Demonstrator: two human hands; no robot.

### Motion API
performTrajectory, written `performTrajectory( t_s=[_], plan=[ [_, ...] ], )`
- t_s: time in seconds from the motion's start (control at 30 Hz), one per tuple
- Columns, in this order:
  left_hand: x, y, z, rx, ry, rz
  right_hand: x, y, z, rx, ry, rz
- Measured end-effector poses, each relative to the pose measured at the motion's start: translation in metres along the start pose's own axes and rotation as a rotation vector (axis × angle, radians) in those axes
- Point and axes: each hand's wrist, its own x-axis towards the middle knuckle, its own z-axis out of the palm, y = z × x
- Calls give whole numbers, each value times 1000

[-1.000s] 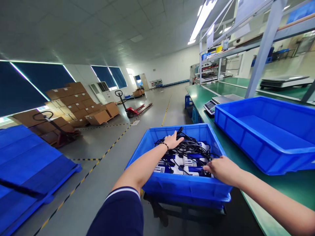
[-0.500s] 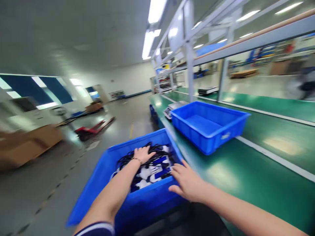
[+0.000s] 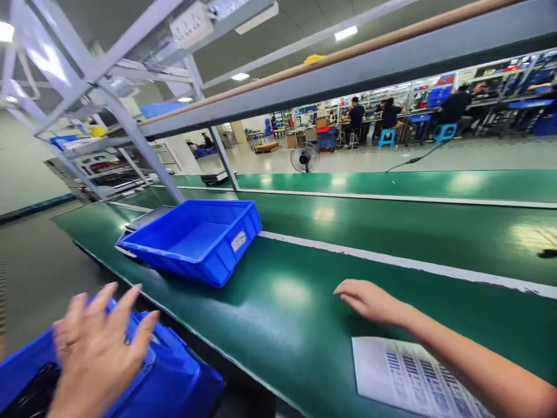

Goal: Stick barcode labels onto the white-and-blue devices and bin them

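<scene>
My left hand point(image 3: 98, 345) is raised at the lower left with its fingers spread, blurred by motion, holding nothing, above a blue bin point(image 3: 174, 380) in which black cables point(image 3: 32, 395) show. My right hand point(image 3: 369, 302) reaches over the green table point(image 3: 287, 307), fingers stretched out and together, empty, just above the surface. A white printed sheet point(image 3: 409, 377) lies on the table under my right forearm. An empty blue bin point(image 3: 195, 238) stands on the table to the left of that hand.
A grey metal frame point(image 3: 130, 130) with shelves rises over the table. A scale point(image 3: 217, 176) and a black fan point(image 3: 304, 158) stand beyond. Several people point(image 3: 357, 116) sit at benches far behind. A white line point(image 3: 391, 262) runs along the table.
The view has swung right, from the bin of cables to the table. Both hands have left the bin; the right one now hovers over the table and the left one is lifted, spread.
</scene>
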Motion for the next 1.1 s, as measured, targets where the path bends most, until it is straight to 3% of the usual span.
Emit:
performTrajectory(
  t_s=[0.07, 0.1, 0.23, 0.33, 0.4, 0.5, 0.67, 0.9, 1.1],
  plan=[
    [-7, 77, 10, -211, -42, 246, -32, 27, -19, -1, 86, 138],
    [-16, 115, 21, -300, -141, 330, -47, 37, -25, 1, 122, 201],
    [-61, 242, 78, -642, -737, 555, -95, 56, -25, 14, 167, 359],
    [-80, 305, 104, -697, -1021, 591, -113, 50, -7, -12, 116, 343],
    [-81, 329, 109, -647, -1123, 606, -118, 42, 7, -45, 79, 319],
    [-77, 343, 110, -634, -1171, 603, -117, 30, 24, -63, 30, 287],
    [-73, 339, 116, -735, -1213, 562, -113, 21, 39, -13, -37, 279],
    [-78, 330, 125, -941, -1211, 447, -116, 26, 36, 159, -39, 449],
    [-83, 329, 132, -964, -1176, 491, -112, 23, 35, 73, 33, 308]
  ],
)
